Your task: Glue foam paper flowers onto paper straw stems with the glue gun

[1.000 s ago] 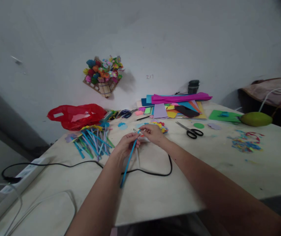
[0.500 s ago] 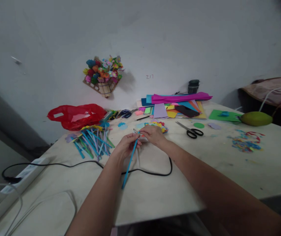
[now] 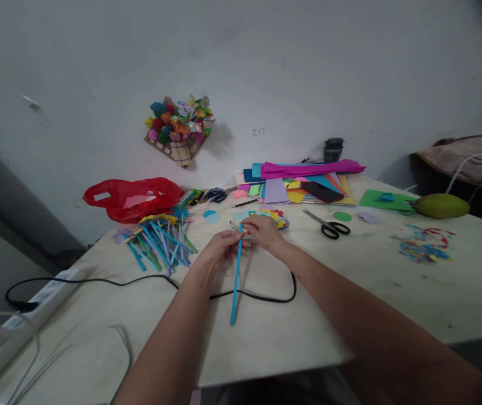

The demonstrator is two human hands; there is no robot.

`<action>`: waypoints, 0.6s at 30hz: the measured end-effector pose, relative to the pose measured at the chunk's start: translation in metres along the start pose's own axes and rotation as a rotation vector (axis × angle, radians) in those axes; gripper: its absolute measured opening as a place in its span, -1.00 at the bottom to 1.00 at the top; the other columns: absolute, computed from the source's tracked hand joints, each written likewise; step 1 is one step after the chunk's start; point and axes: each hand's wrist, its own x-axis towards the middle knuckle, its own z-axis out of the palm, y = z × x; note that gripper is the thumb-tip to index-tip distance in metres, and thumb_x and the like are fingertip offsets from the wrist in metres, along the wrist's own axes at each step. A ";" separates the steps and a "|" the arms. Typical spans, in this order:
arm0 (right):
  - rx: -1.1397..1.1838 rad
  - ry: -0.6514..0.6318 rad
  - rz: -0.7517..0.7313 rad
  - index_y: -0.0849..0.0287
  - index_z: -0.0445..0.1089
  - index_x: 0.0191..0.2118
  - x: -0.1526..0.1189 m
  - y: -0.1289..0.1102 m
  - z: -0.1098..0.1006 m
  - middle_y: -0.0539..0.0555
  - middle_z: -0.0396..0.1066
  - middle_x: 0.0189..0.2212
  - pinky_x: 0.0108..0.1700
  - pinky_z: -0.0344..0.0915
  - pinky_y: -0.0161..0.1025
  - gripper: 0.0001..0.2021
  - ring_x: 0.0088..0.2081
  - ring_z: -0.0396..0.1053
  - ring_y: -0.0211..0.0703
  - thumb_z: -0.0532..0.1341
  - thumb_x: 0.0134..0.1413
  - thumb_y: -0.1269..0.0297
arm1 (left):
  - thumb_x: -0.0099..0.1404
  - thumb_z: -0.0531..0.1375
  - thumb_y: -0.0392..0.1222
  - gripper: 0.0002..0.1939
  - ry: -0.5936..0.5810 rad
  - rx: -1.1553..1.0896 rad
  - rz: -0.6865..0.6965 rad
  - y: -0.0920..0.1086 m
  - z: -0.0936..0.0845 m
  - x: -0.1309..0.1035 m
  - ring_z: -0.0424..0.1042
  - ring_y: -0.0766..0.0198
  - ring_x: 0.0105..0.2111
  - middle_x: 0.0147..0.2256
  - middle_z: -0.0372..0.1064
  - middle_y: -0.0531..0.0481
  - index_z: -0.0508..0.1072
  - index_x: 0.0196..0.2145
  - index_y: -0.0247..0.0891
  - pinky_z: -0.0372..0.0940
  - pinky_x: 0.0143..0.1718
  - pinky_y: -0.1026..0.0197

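A narrow blue strip [image 3: 236, 287], like a paper stem, hangs from between my two hands above the table. My left hand [image 3: 224, 246] is closed on it near its upper end. The fingertips of my right hand [image 3: 263, 230] pinch at the top of the same strip. A small pale, glinting object [image 3: 232, 225] is just beyond the fingers; its kind I cannot make out. Behind my right hand lies a pile of colourful flower-shaped cutouts [image 3: 281, 216]. To the left are several paper flowers on stems [image 3: 163, 242].
Black-handled scissors [image 3: 329, 226] lie on the right, near paper scraps [image 3: 424, 244] and a green fruit [image 3: 441, 206]. A black cable [image 3: 266, 298] crosses below my hands to a power strip [image 3: 50, 301]. Coloured sheets [image 3: 308, 169] and a red bag [image 3: 135, 197] are at the back.
The lower end of the blue strip has swung to the right, so it hangs more nearly straight down. Both hands have stayed in about the same place.
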 end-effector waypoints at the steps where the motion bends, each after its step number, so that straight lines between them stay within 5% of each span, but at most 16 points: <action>1: 0.035 0.005 0.016 0.19 0.45 -0.35 0.000 0.000 0.001 0.03 0.45 -0.45 -0.31 0.20 -0.34 -0.84 -0.40 0.35 -0.25 0.13 -0.05 0.42 | -0.02 0.26 -0.18 -0.79 0.002 0.004 -0.001 0.000 0.000 0.000 0.35 0.39 -0.63 -0.53 0.42 -0.07 0.39 -0.44 -0.36 0.04 -0.70 0.42; 18: 0.343 -0.042 0.280 0.23 0.42 -0.45 0.002 -0.005 0.006 -0.03 0.39 -0.60 -0.42 0.23 -0.36 -0.87 -0.51 0.32 -0.31 0.12 -0.10 0.44 | -0.04 0.27 -0.19 -0.79 0.002 0.024 -0.001 0.000 0.002 0.000 0.36 0.35 -0.63 -0.57 0.41 -0.08 0.38 -0.46 -0.36 0.01 -0.72 0.41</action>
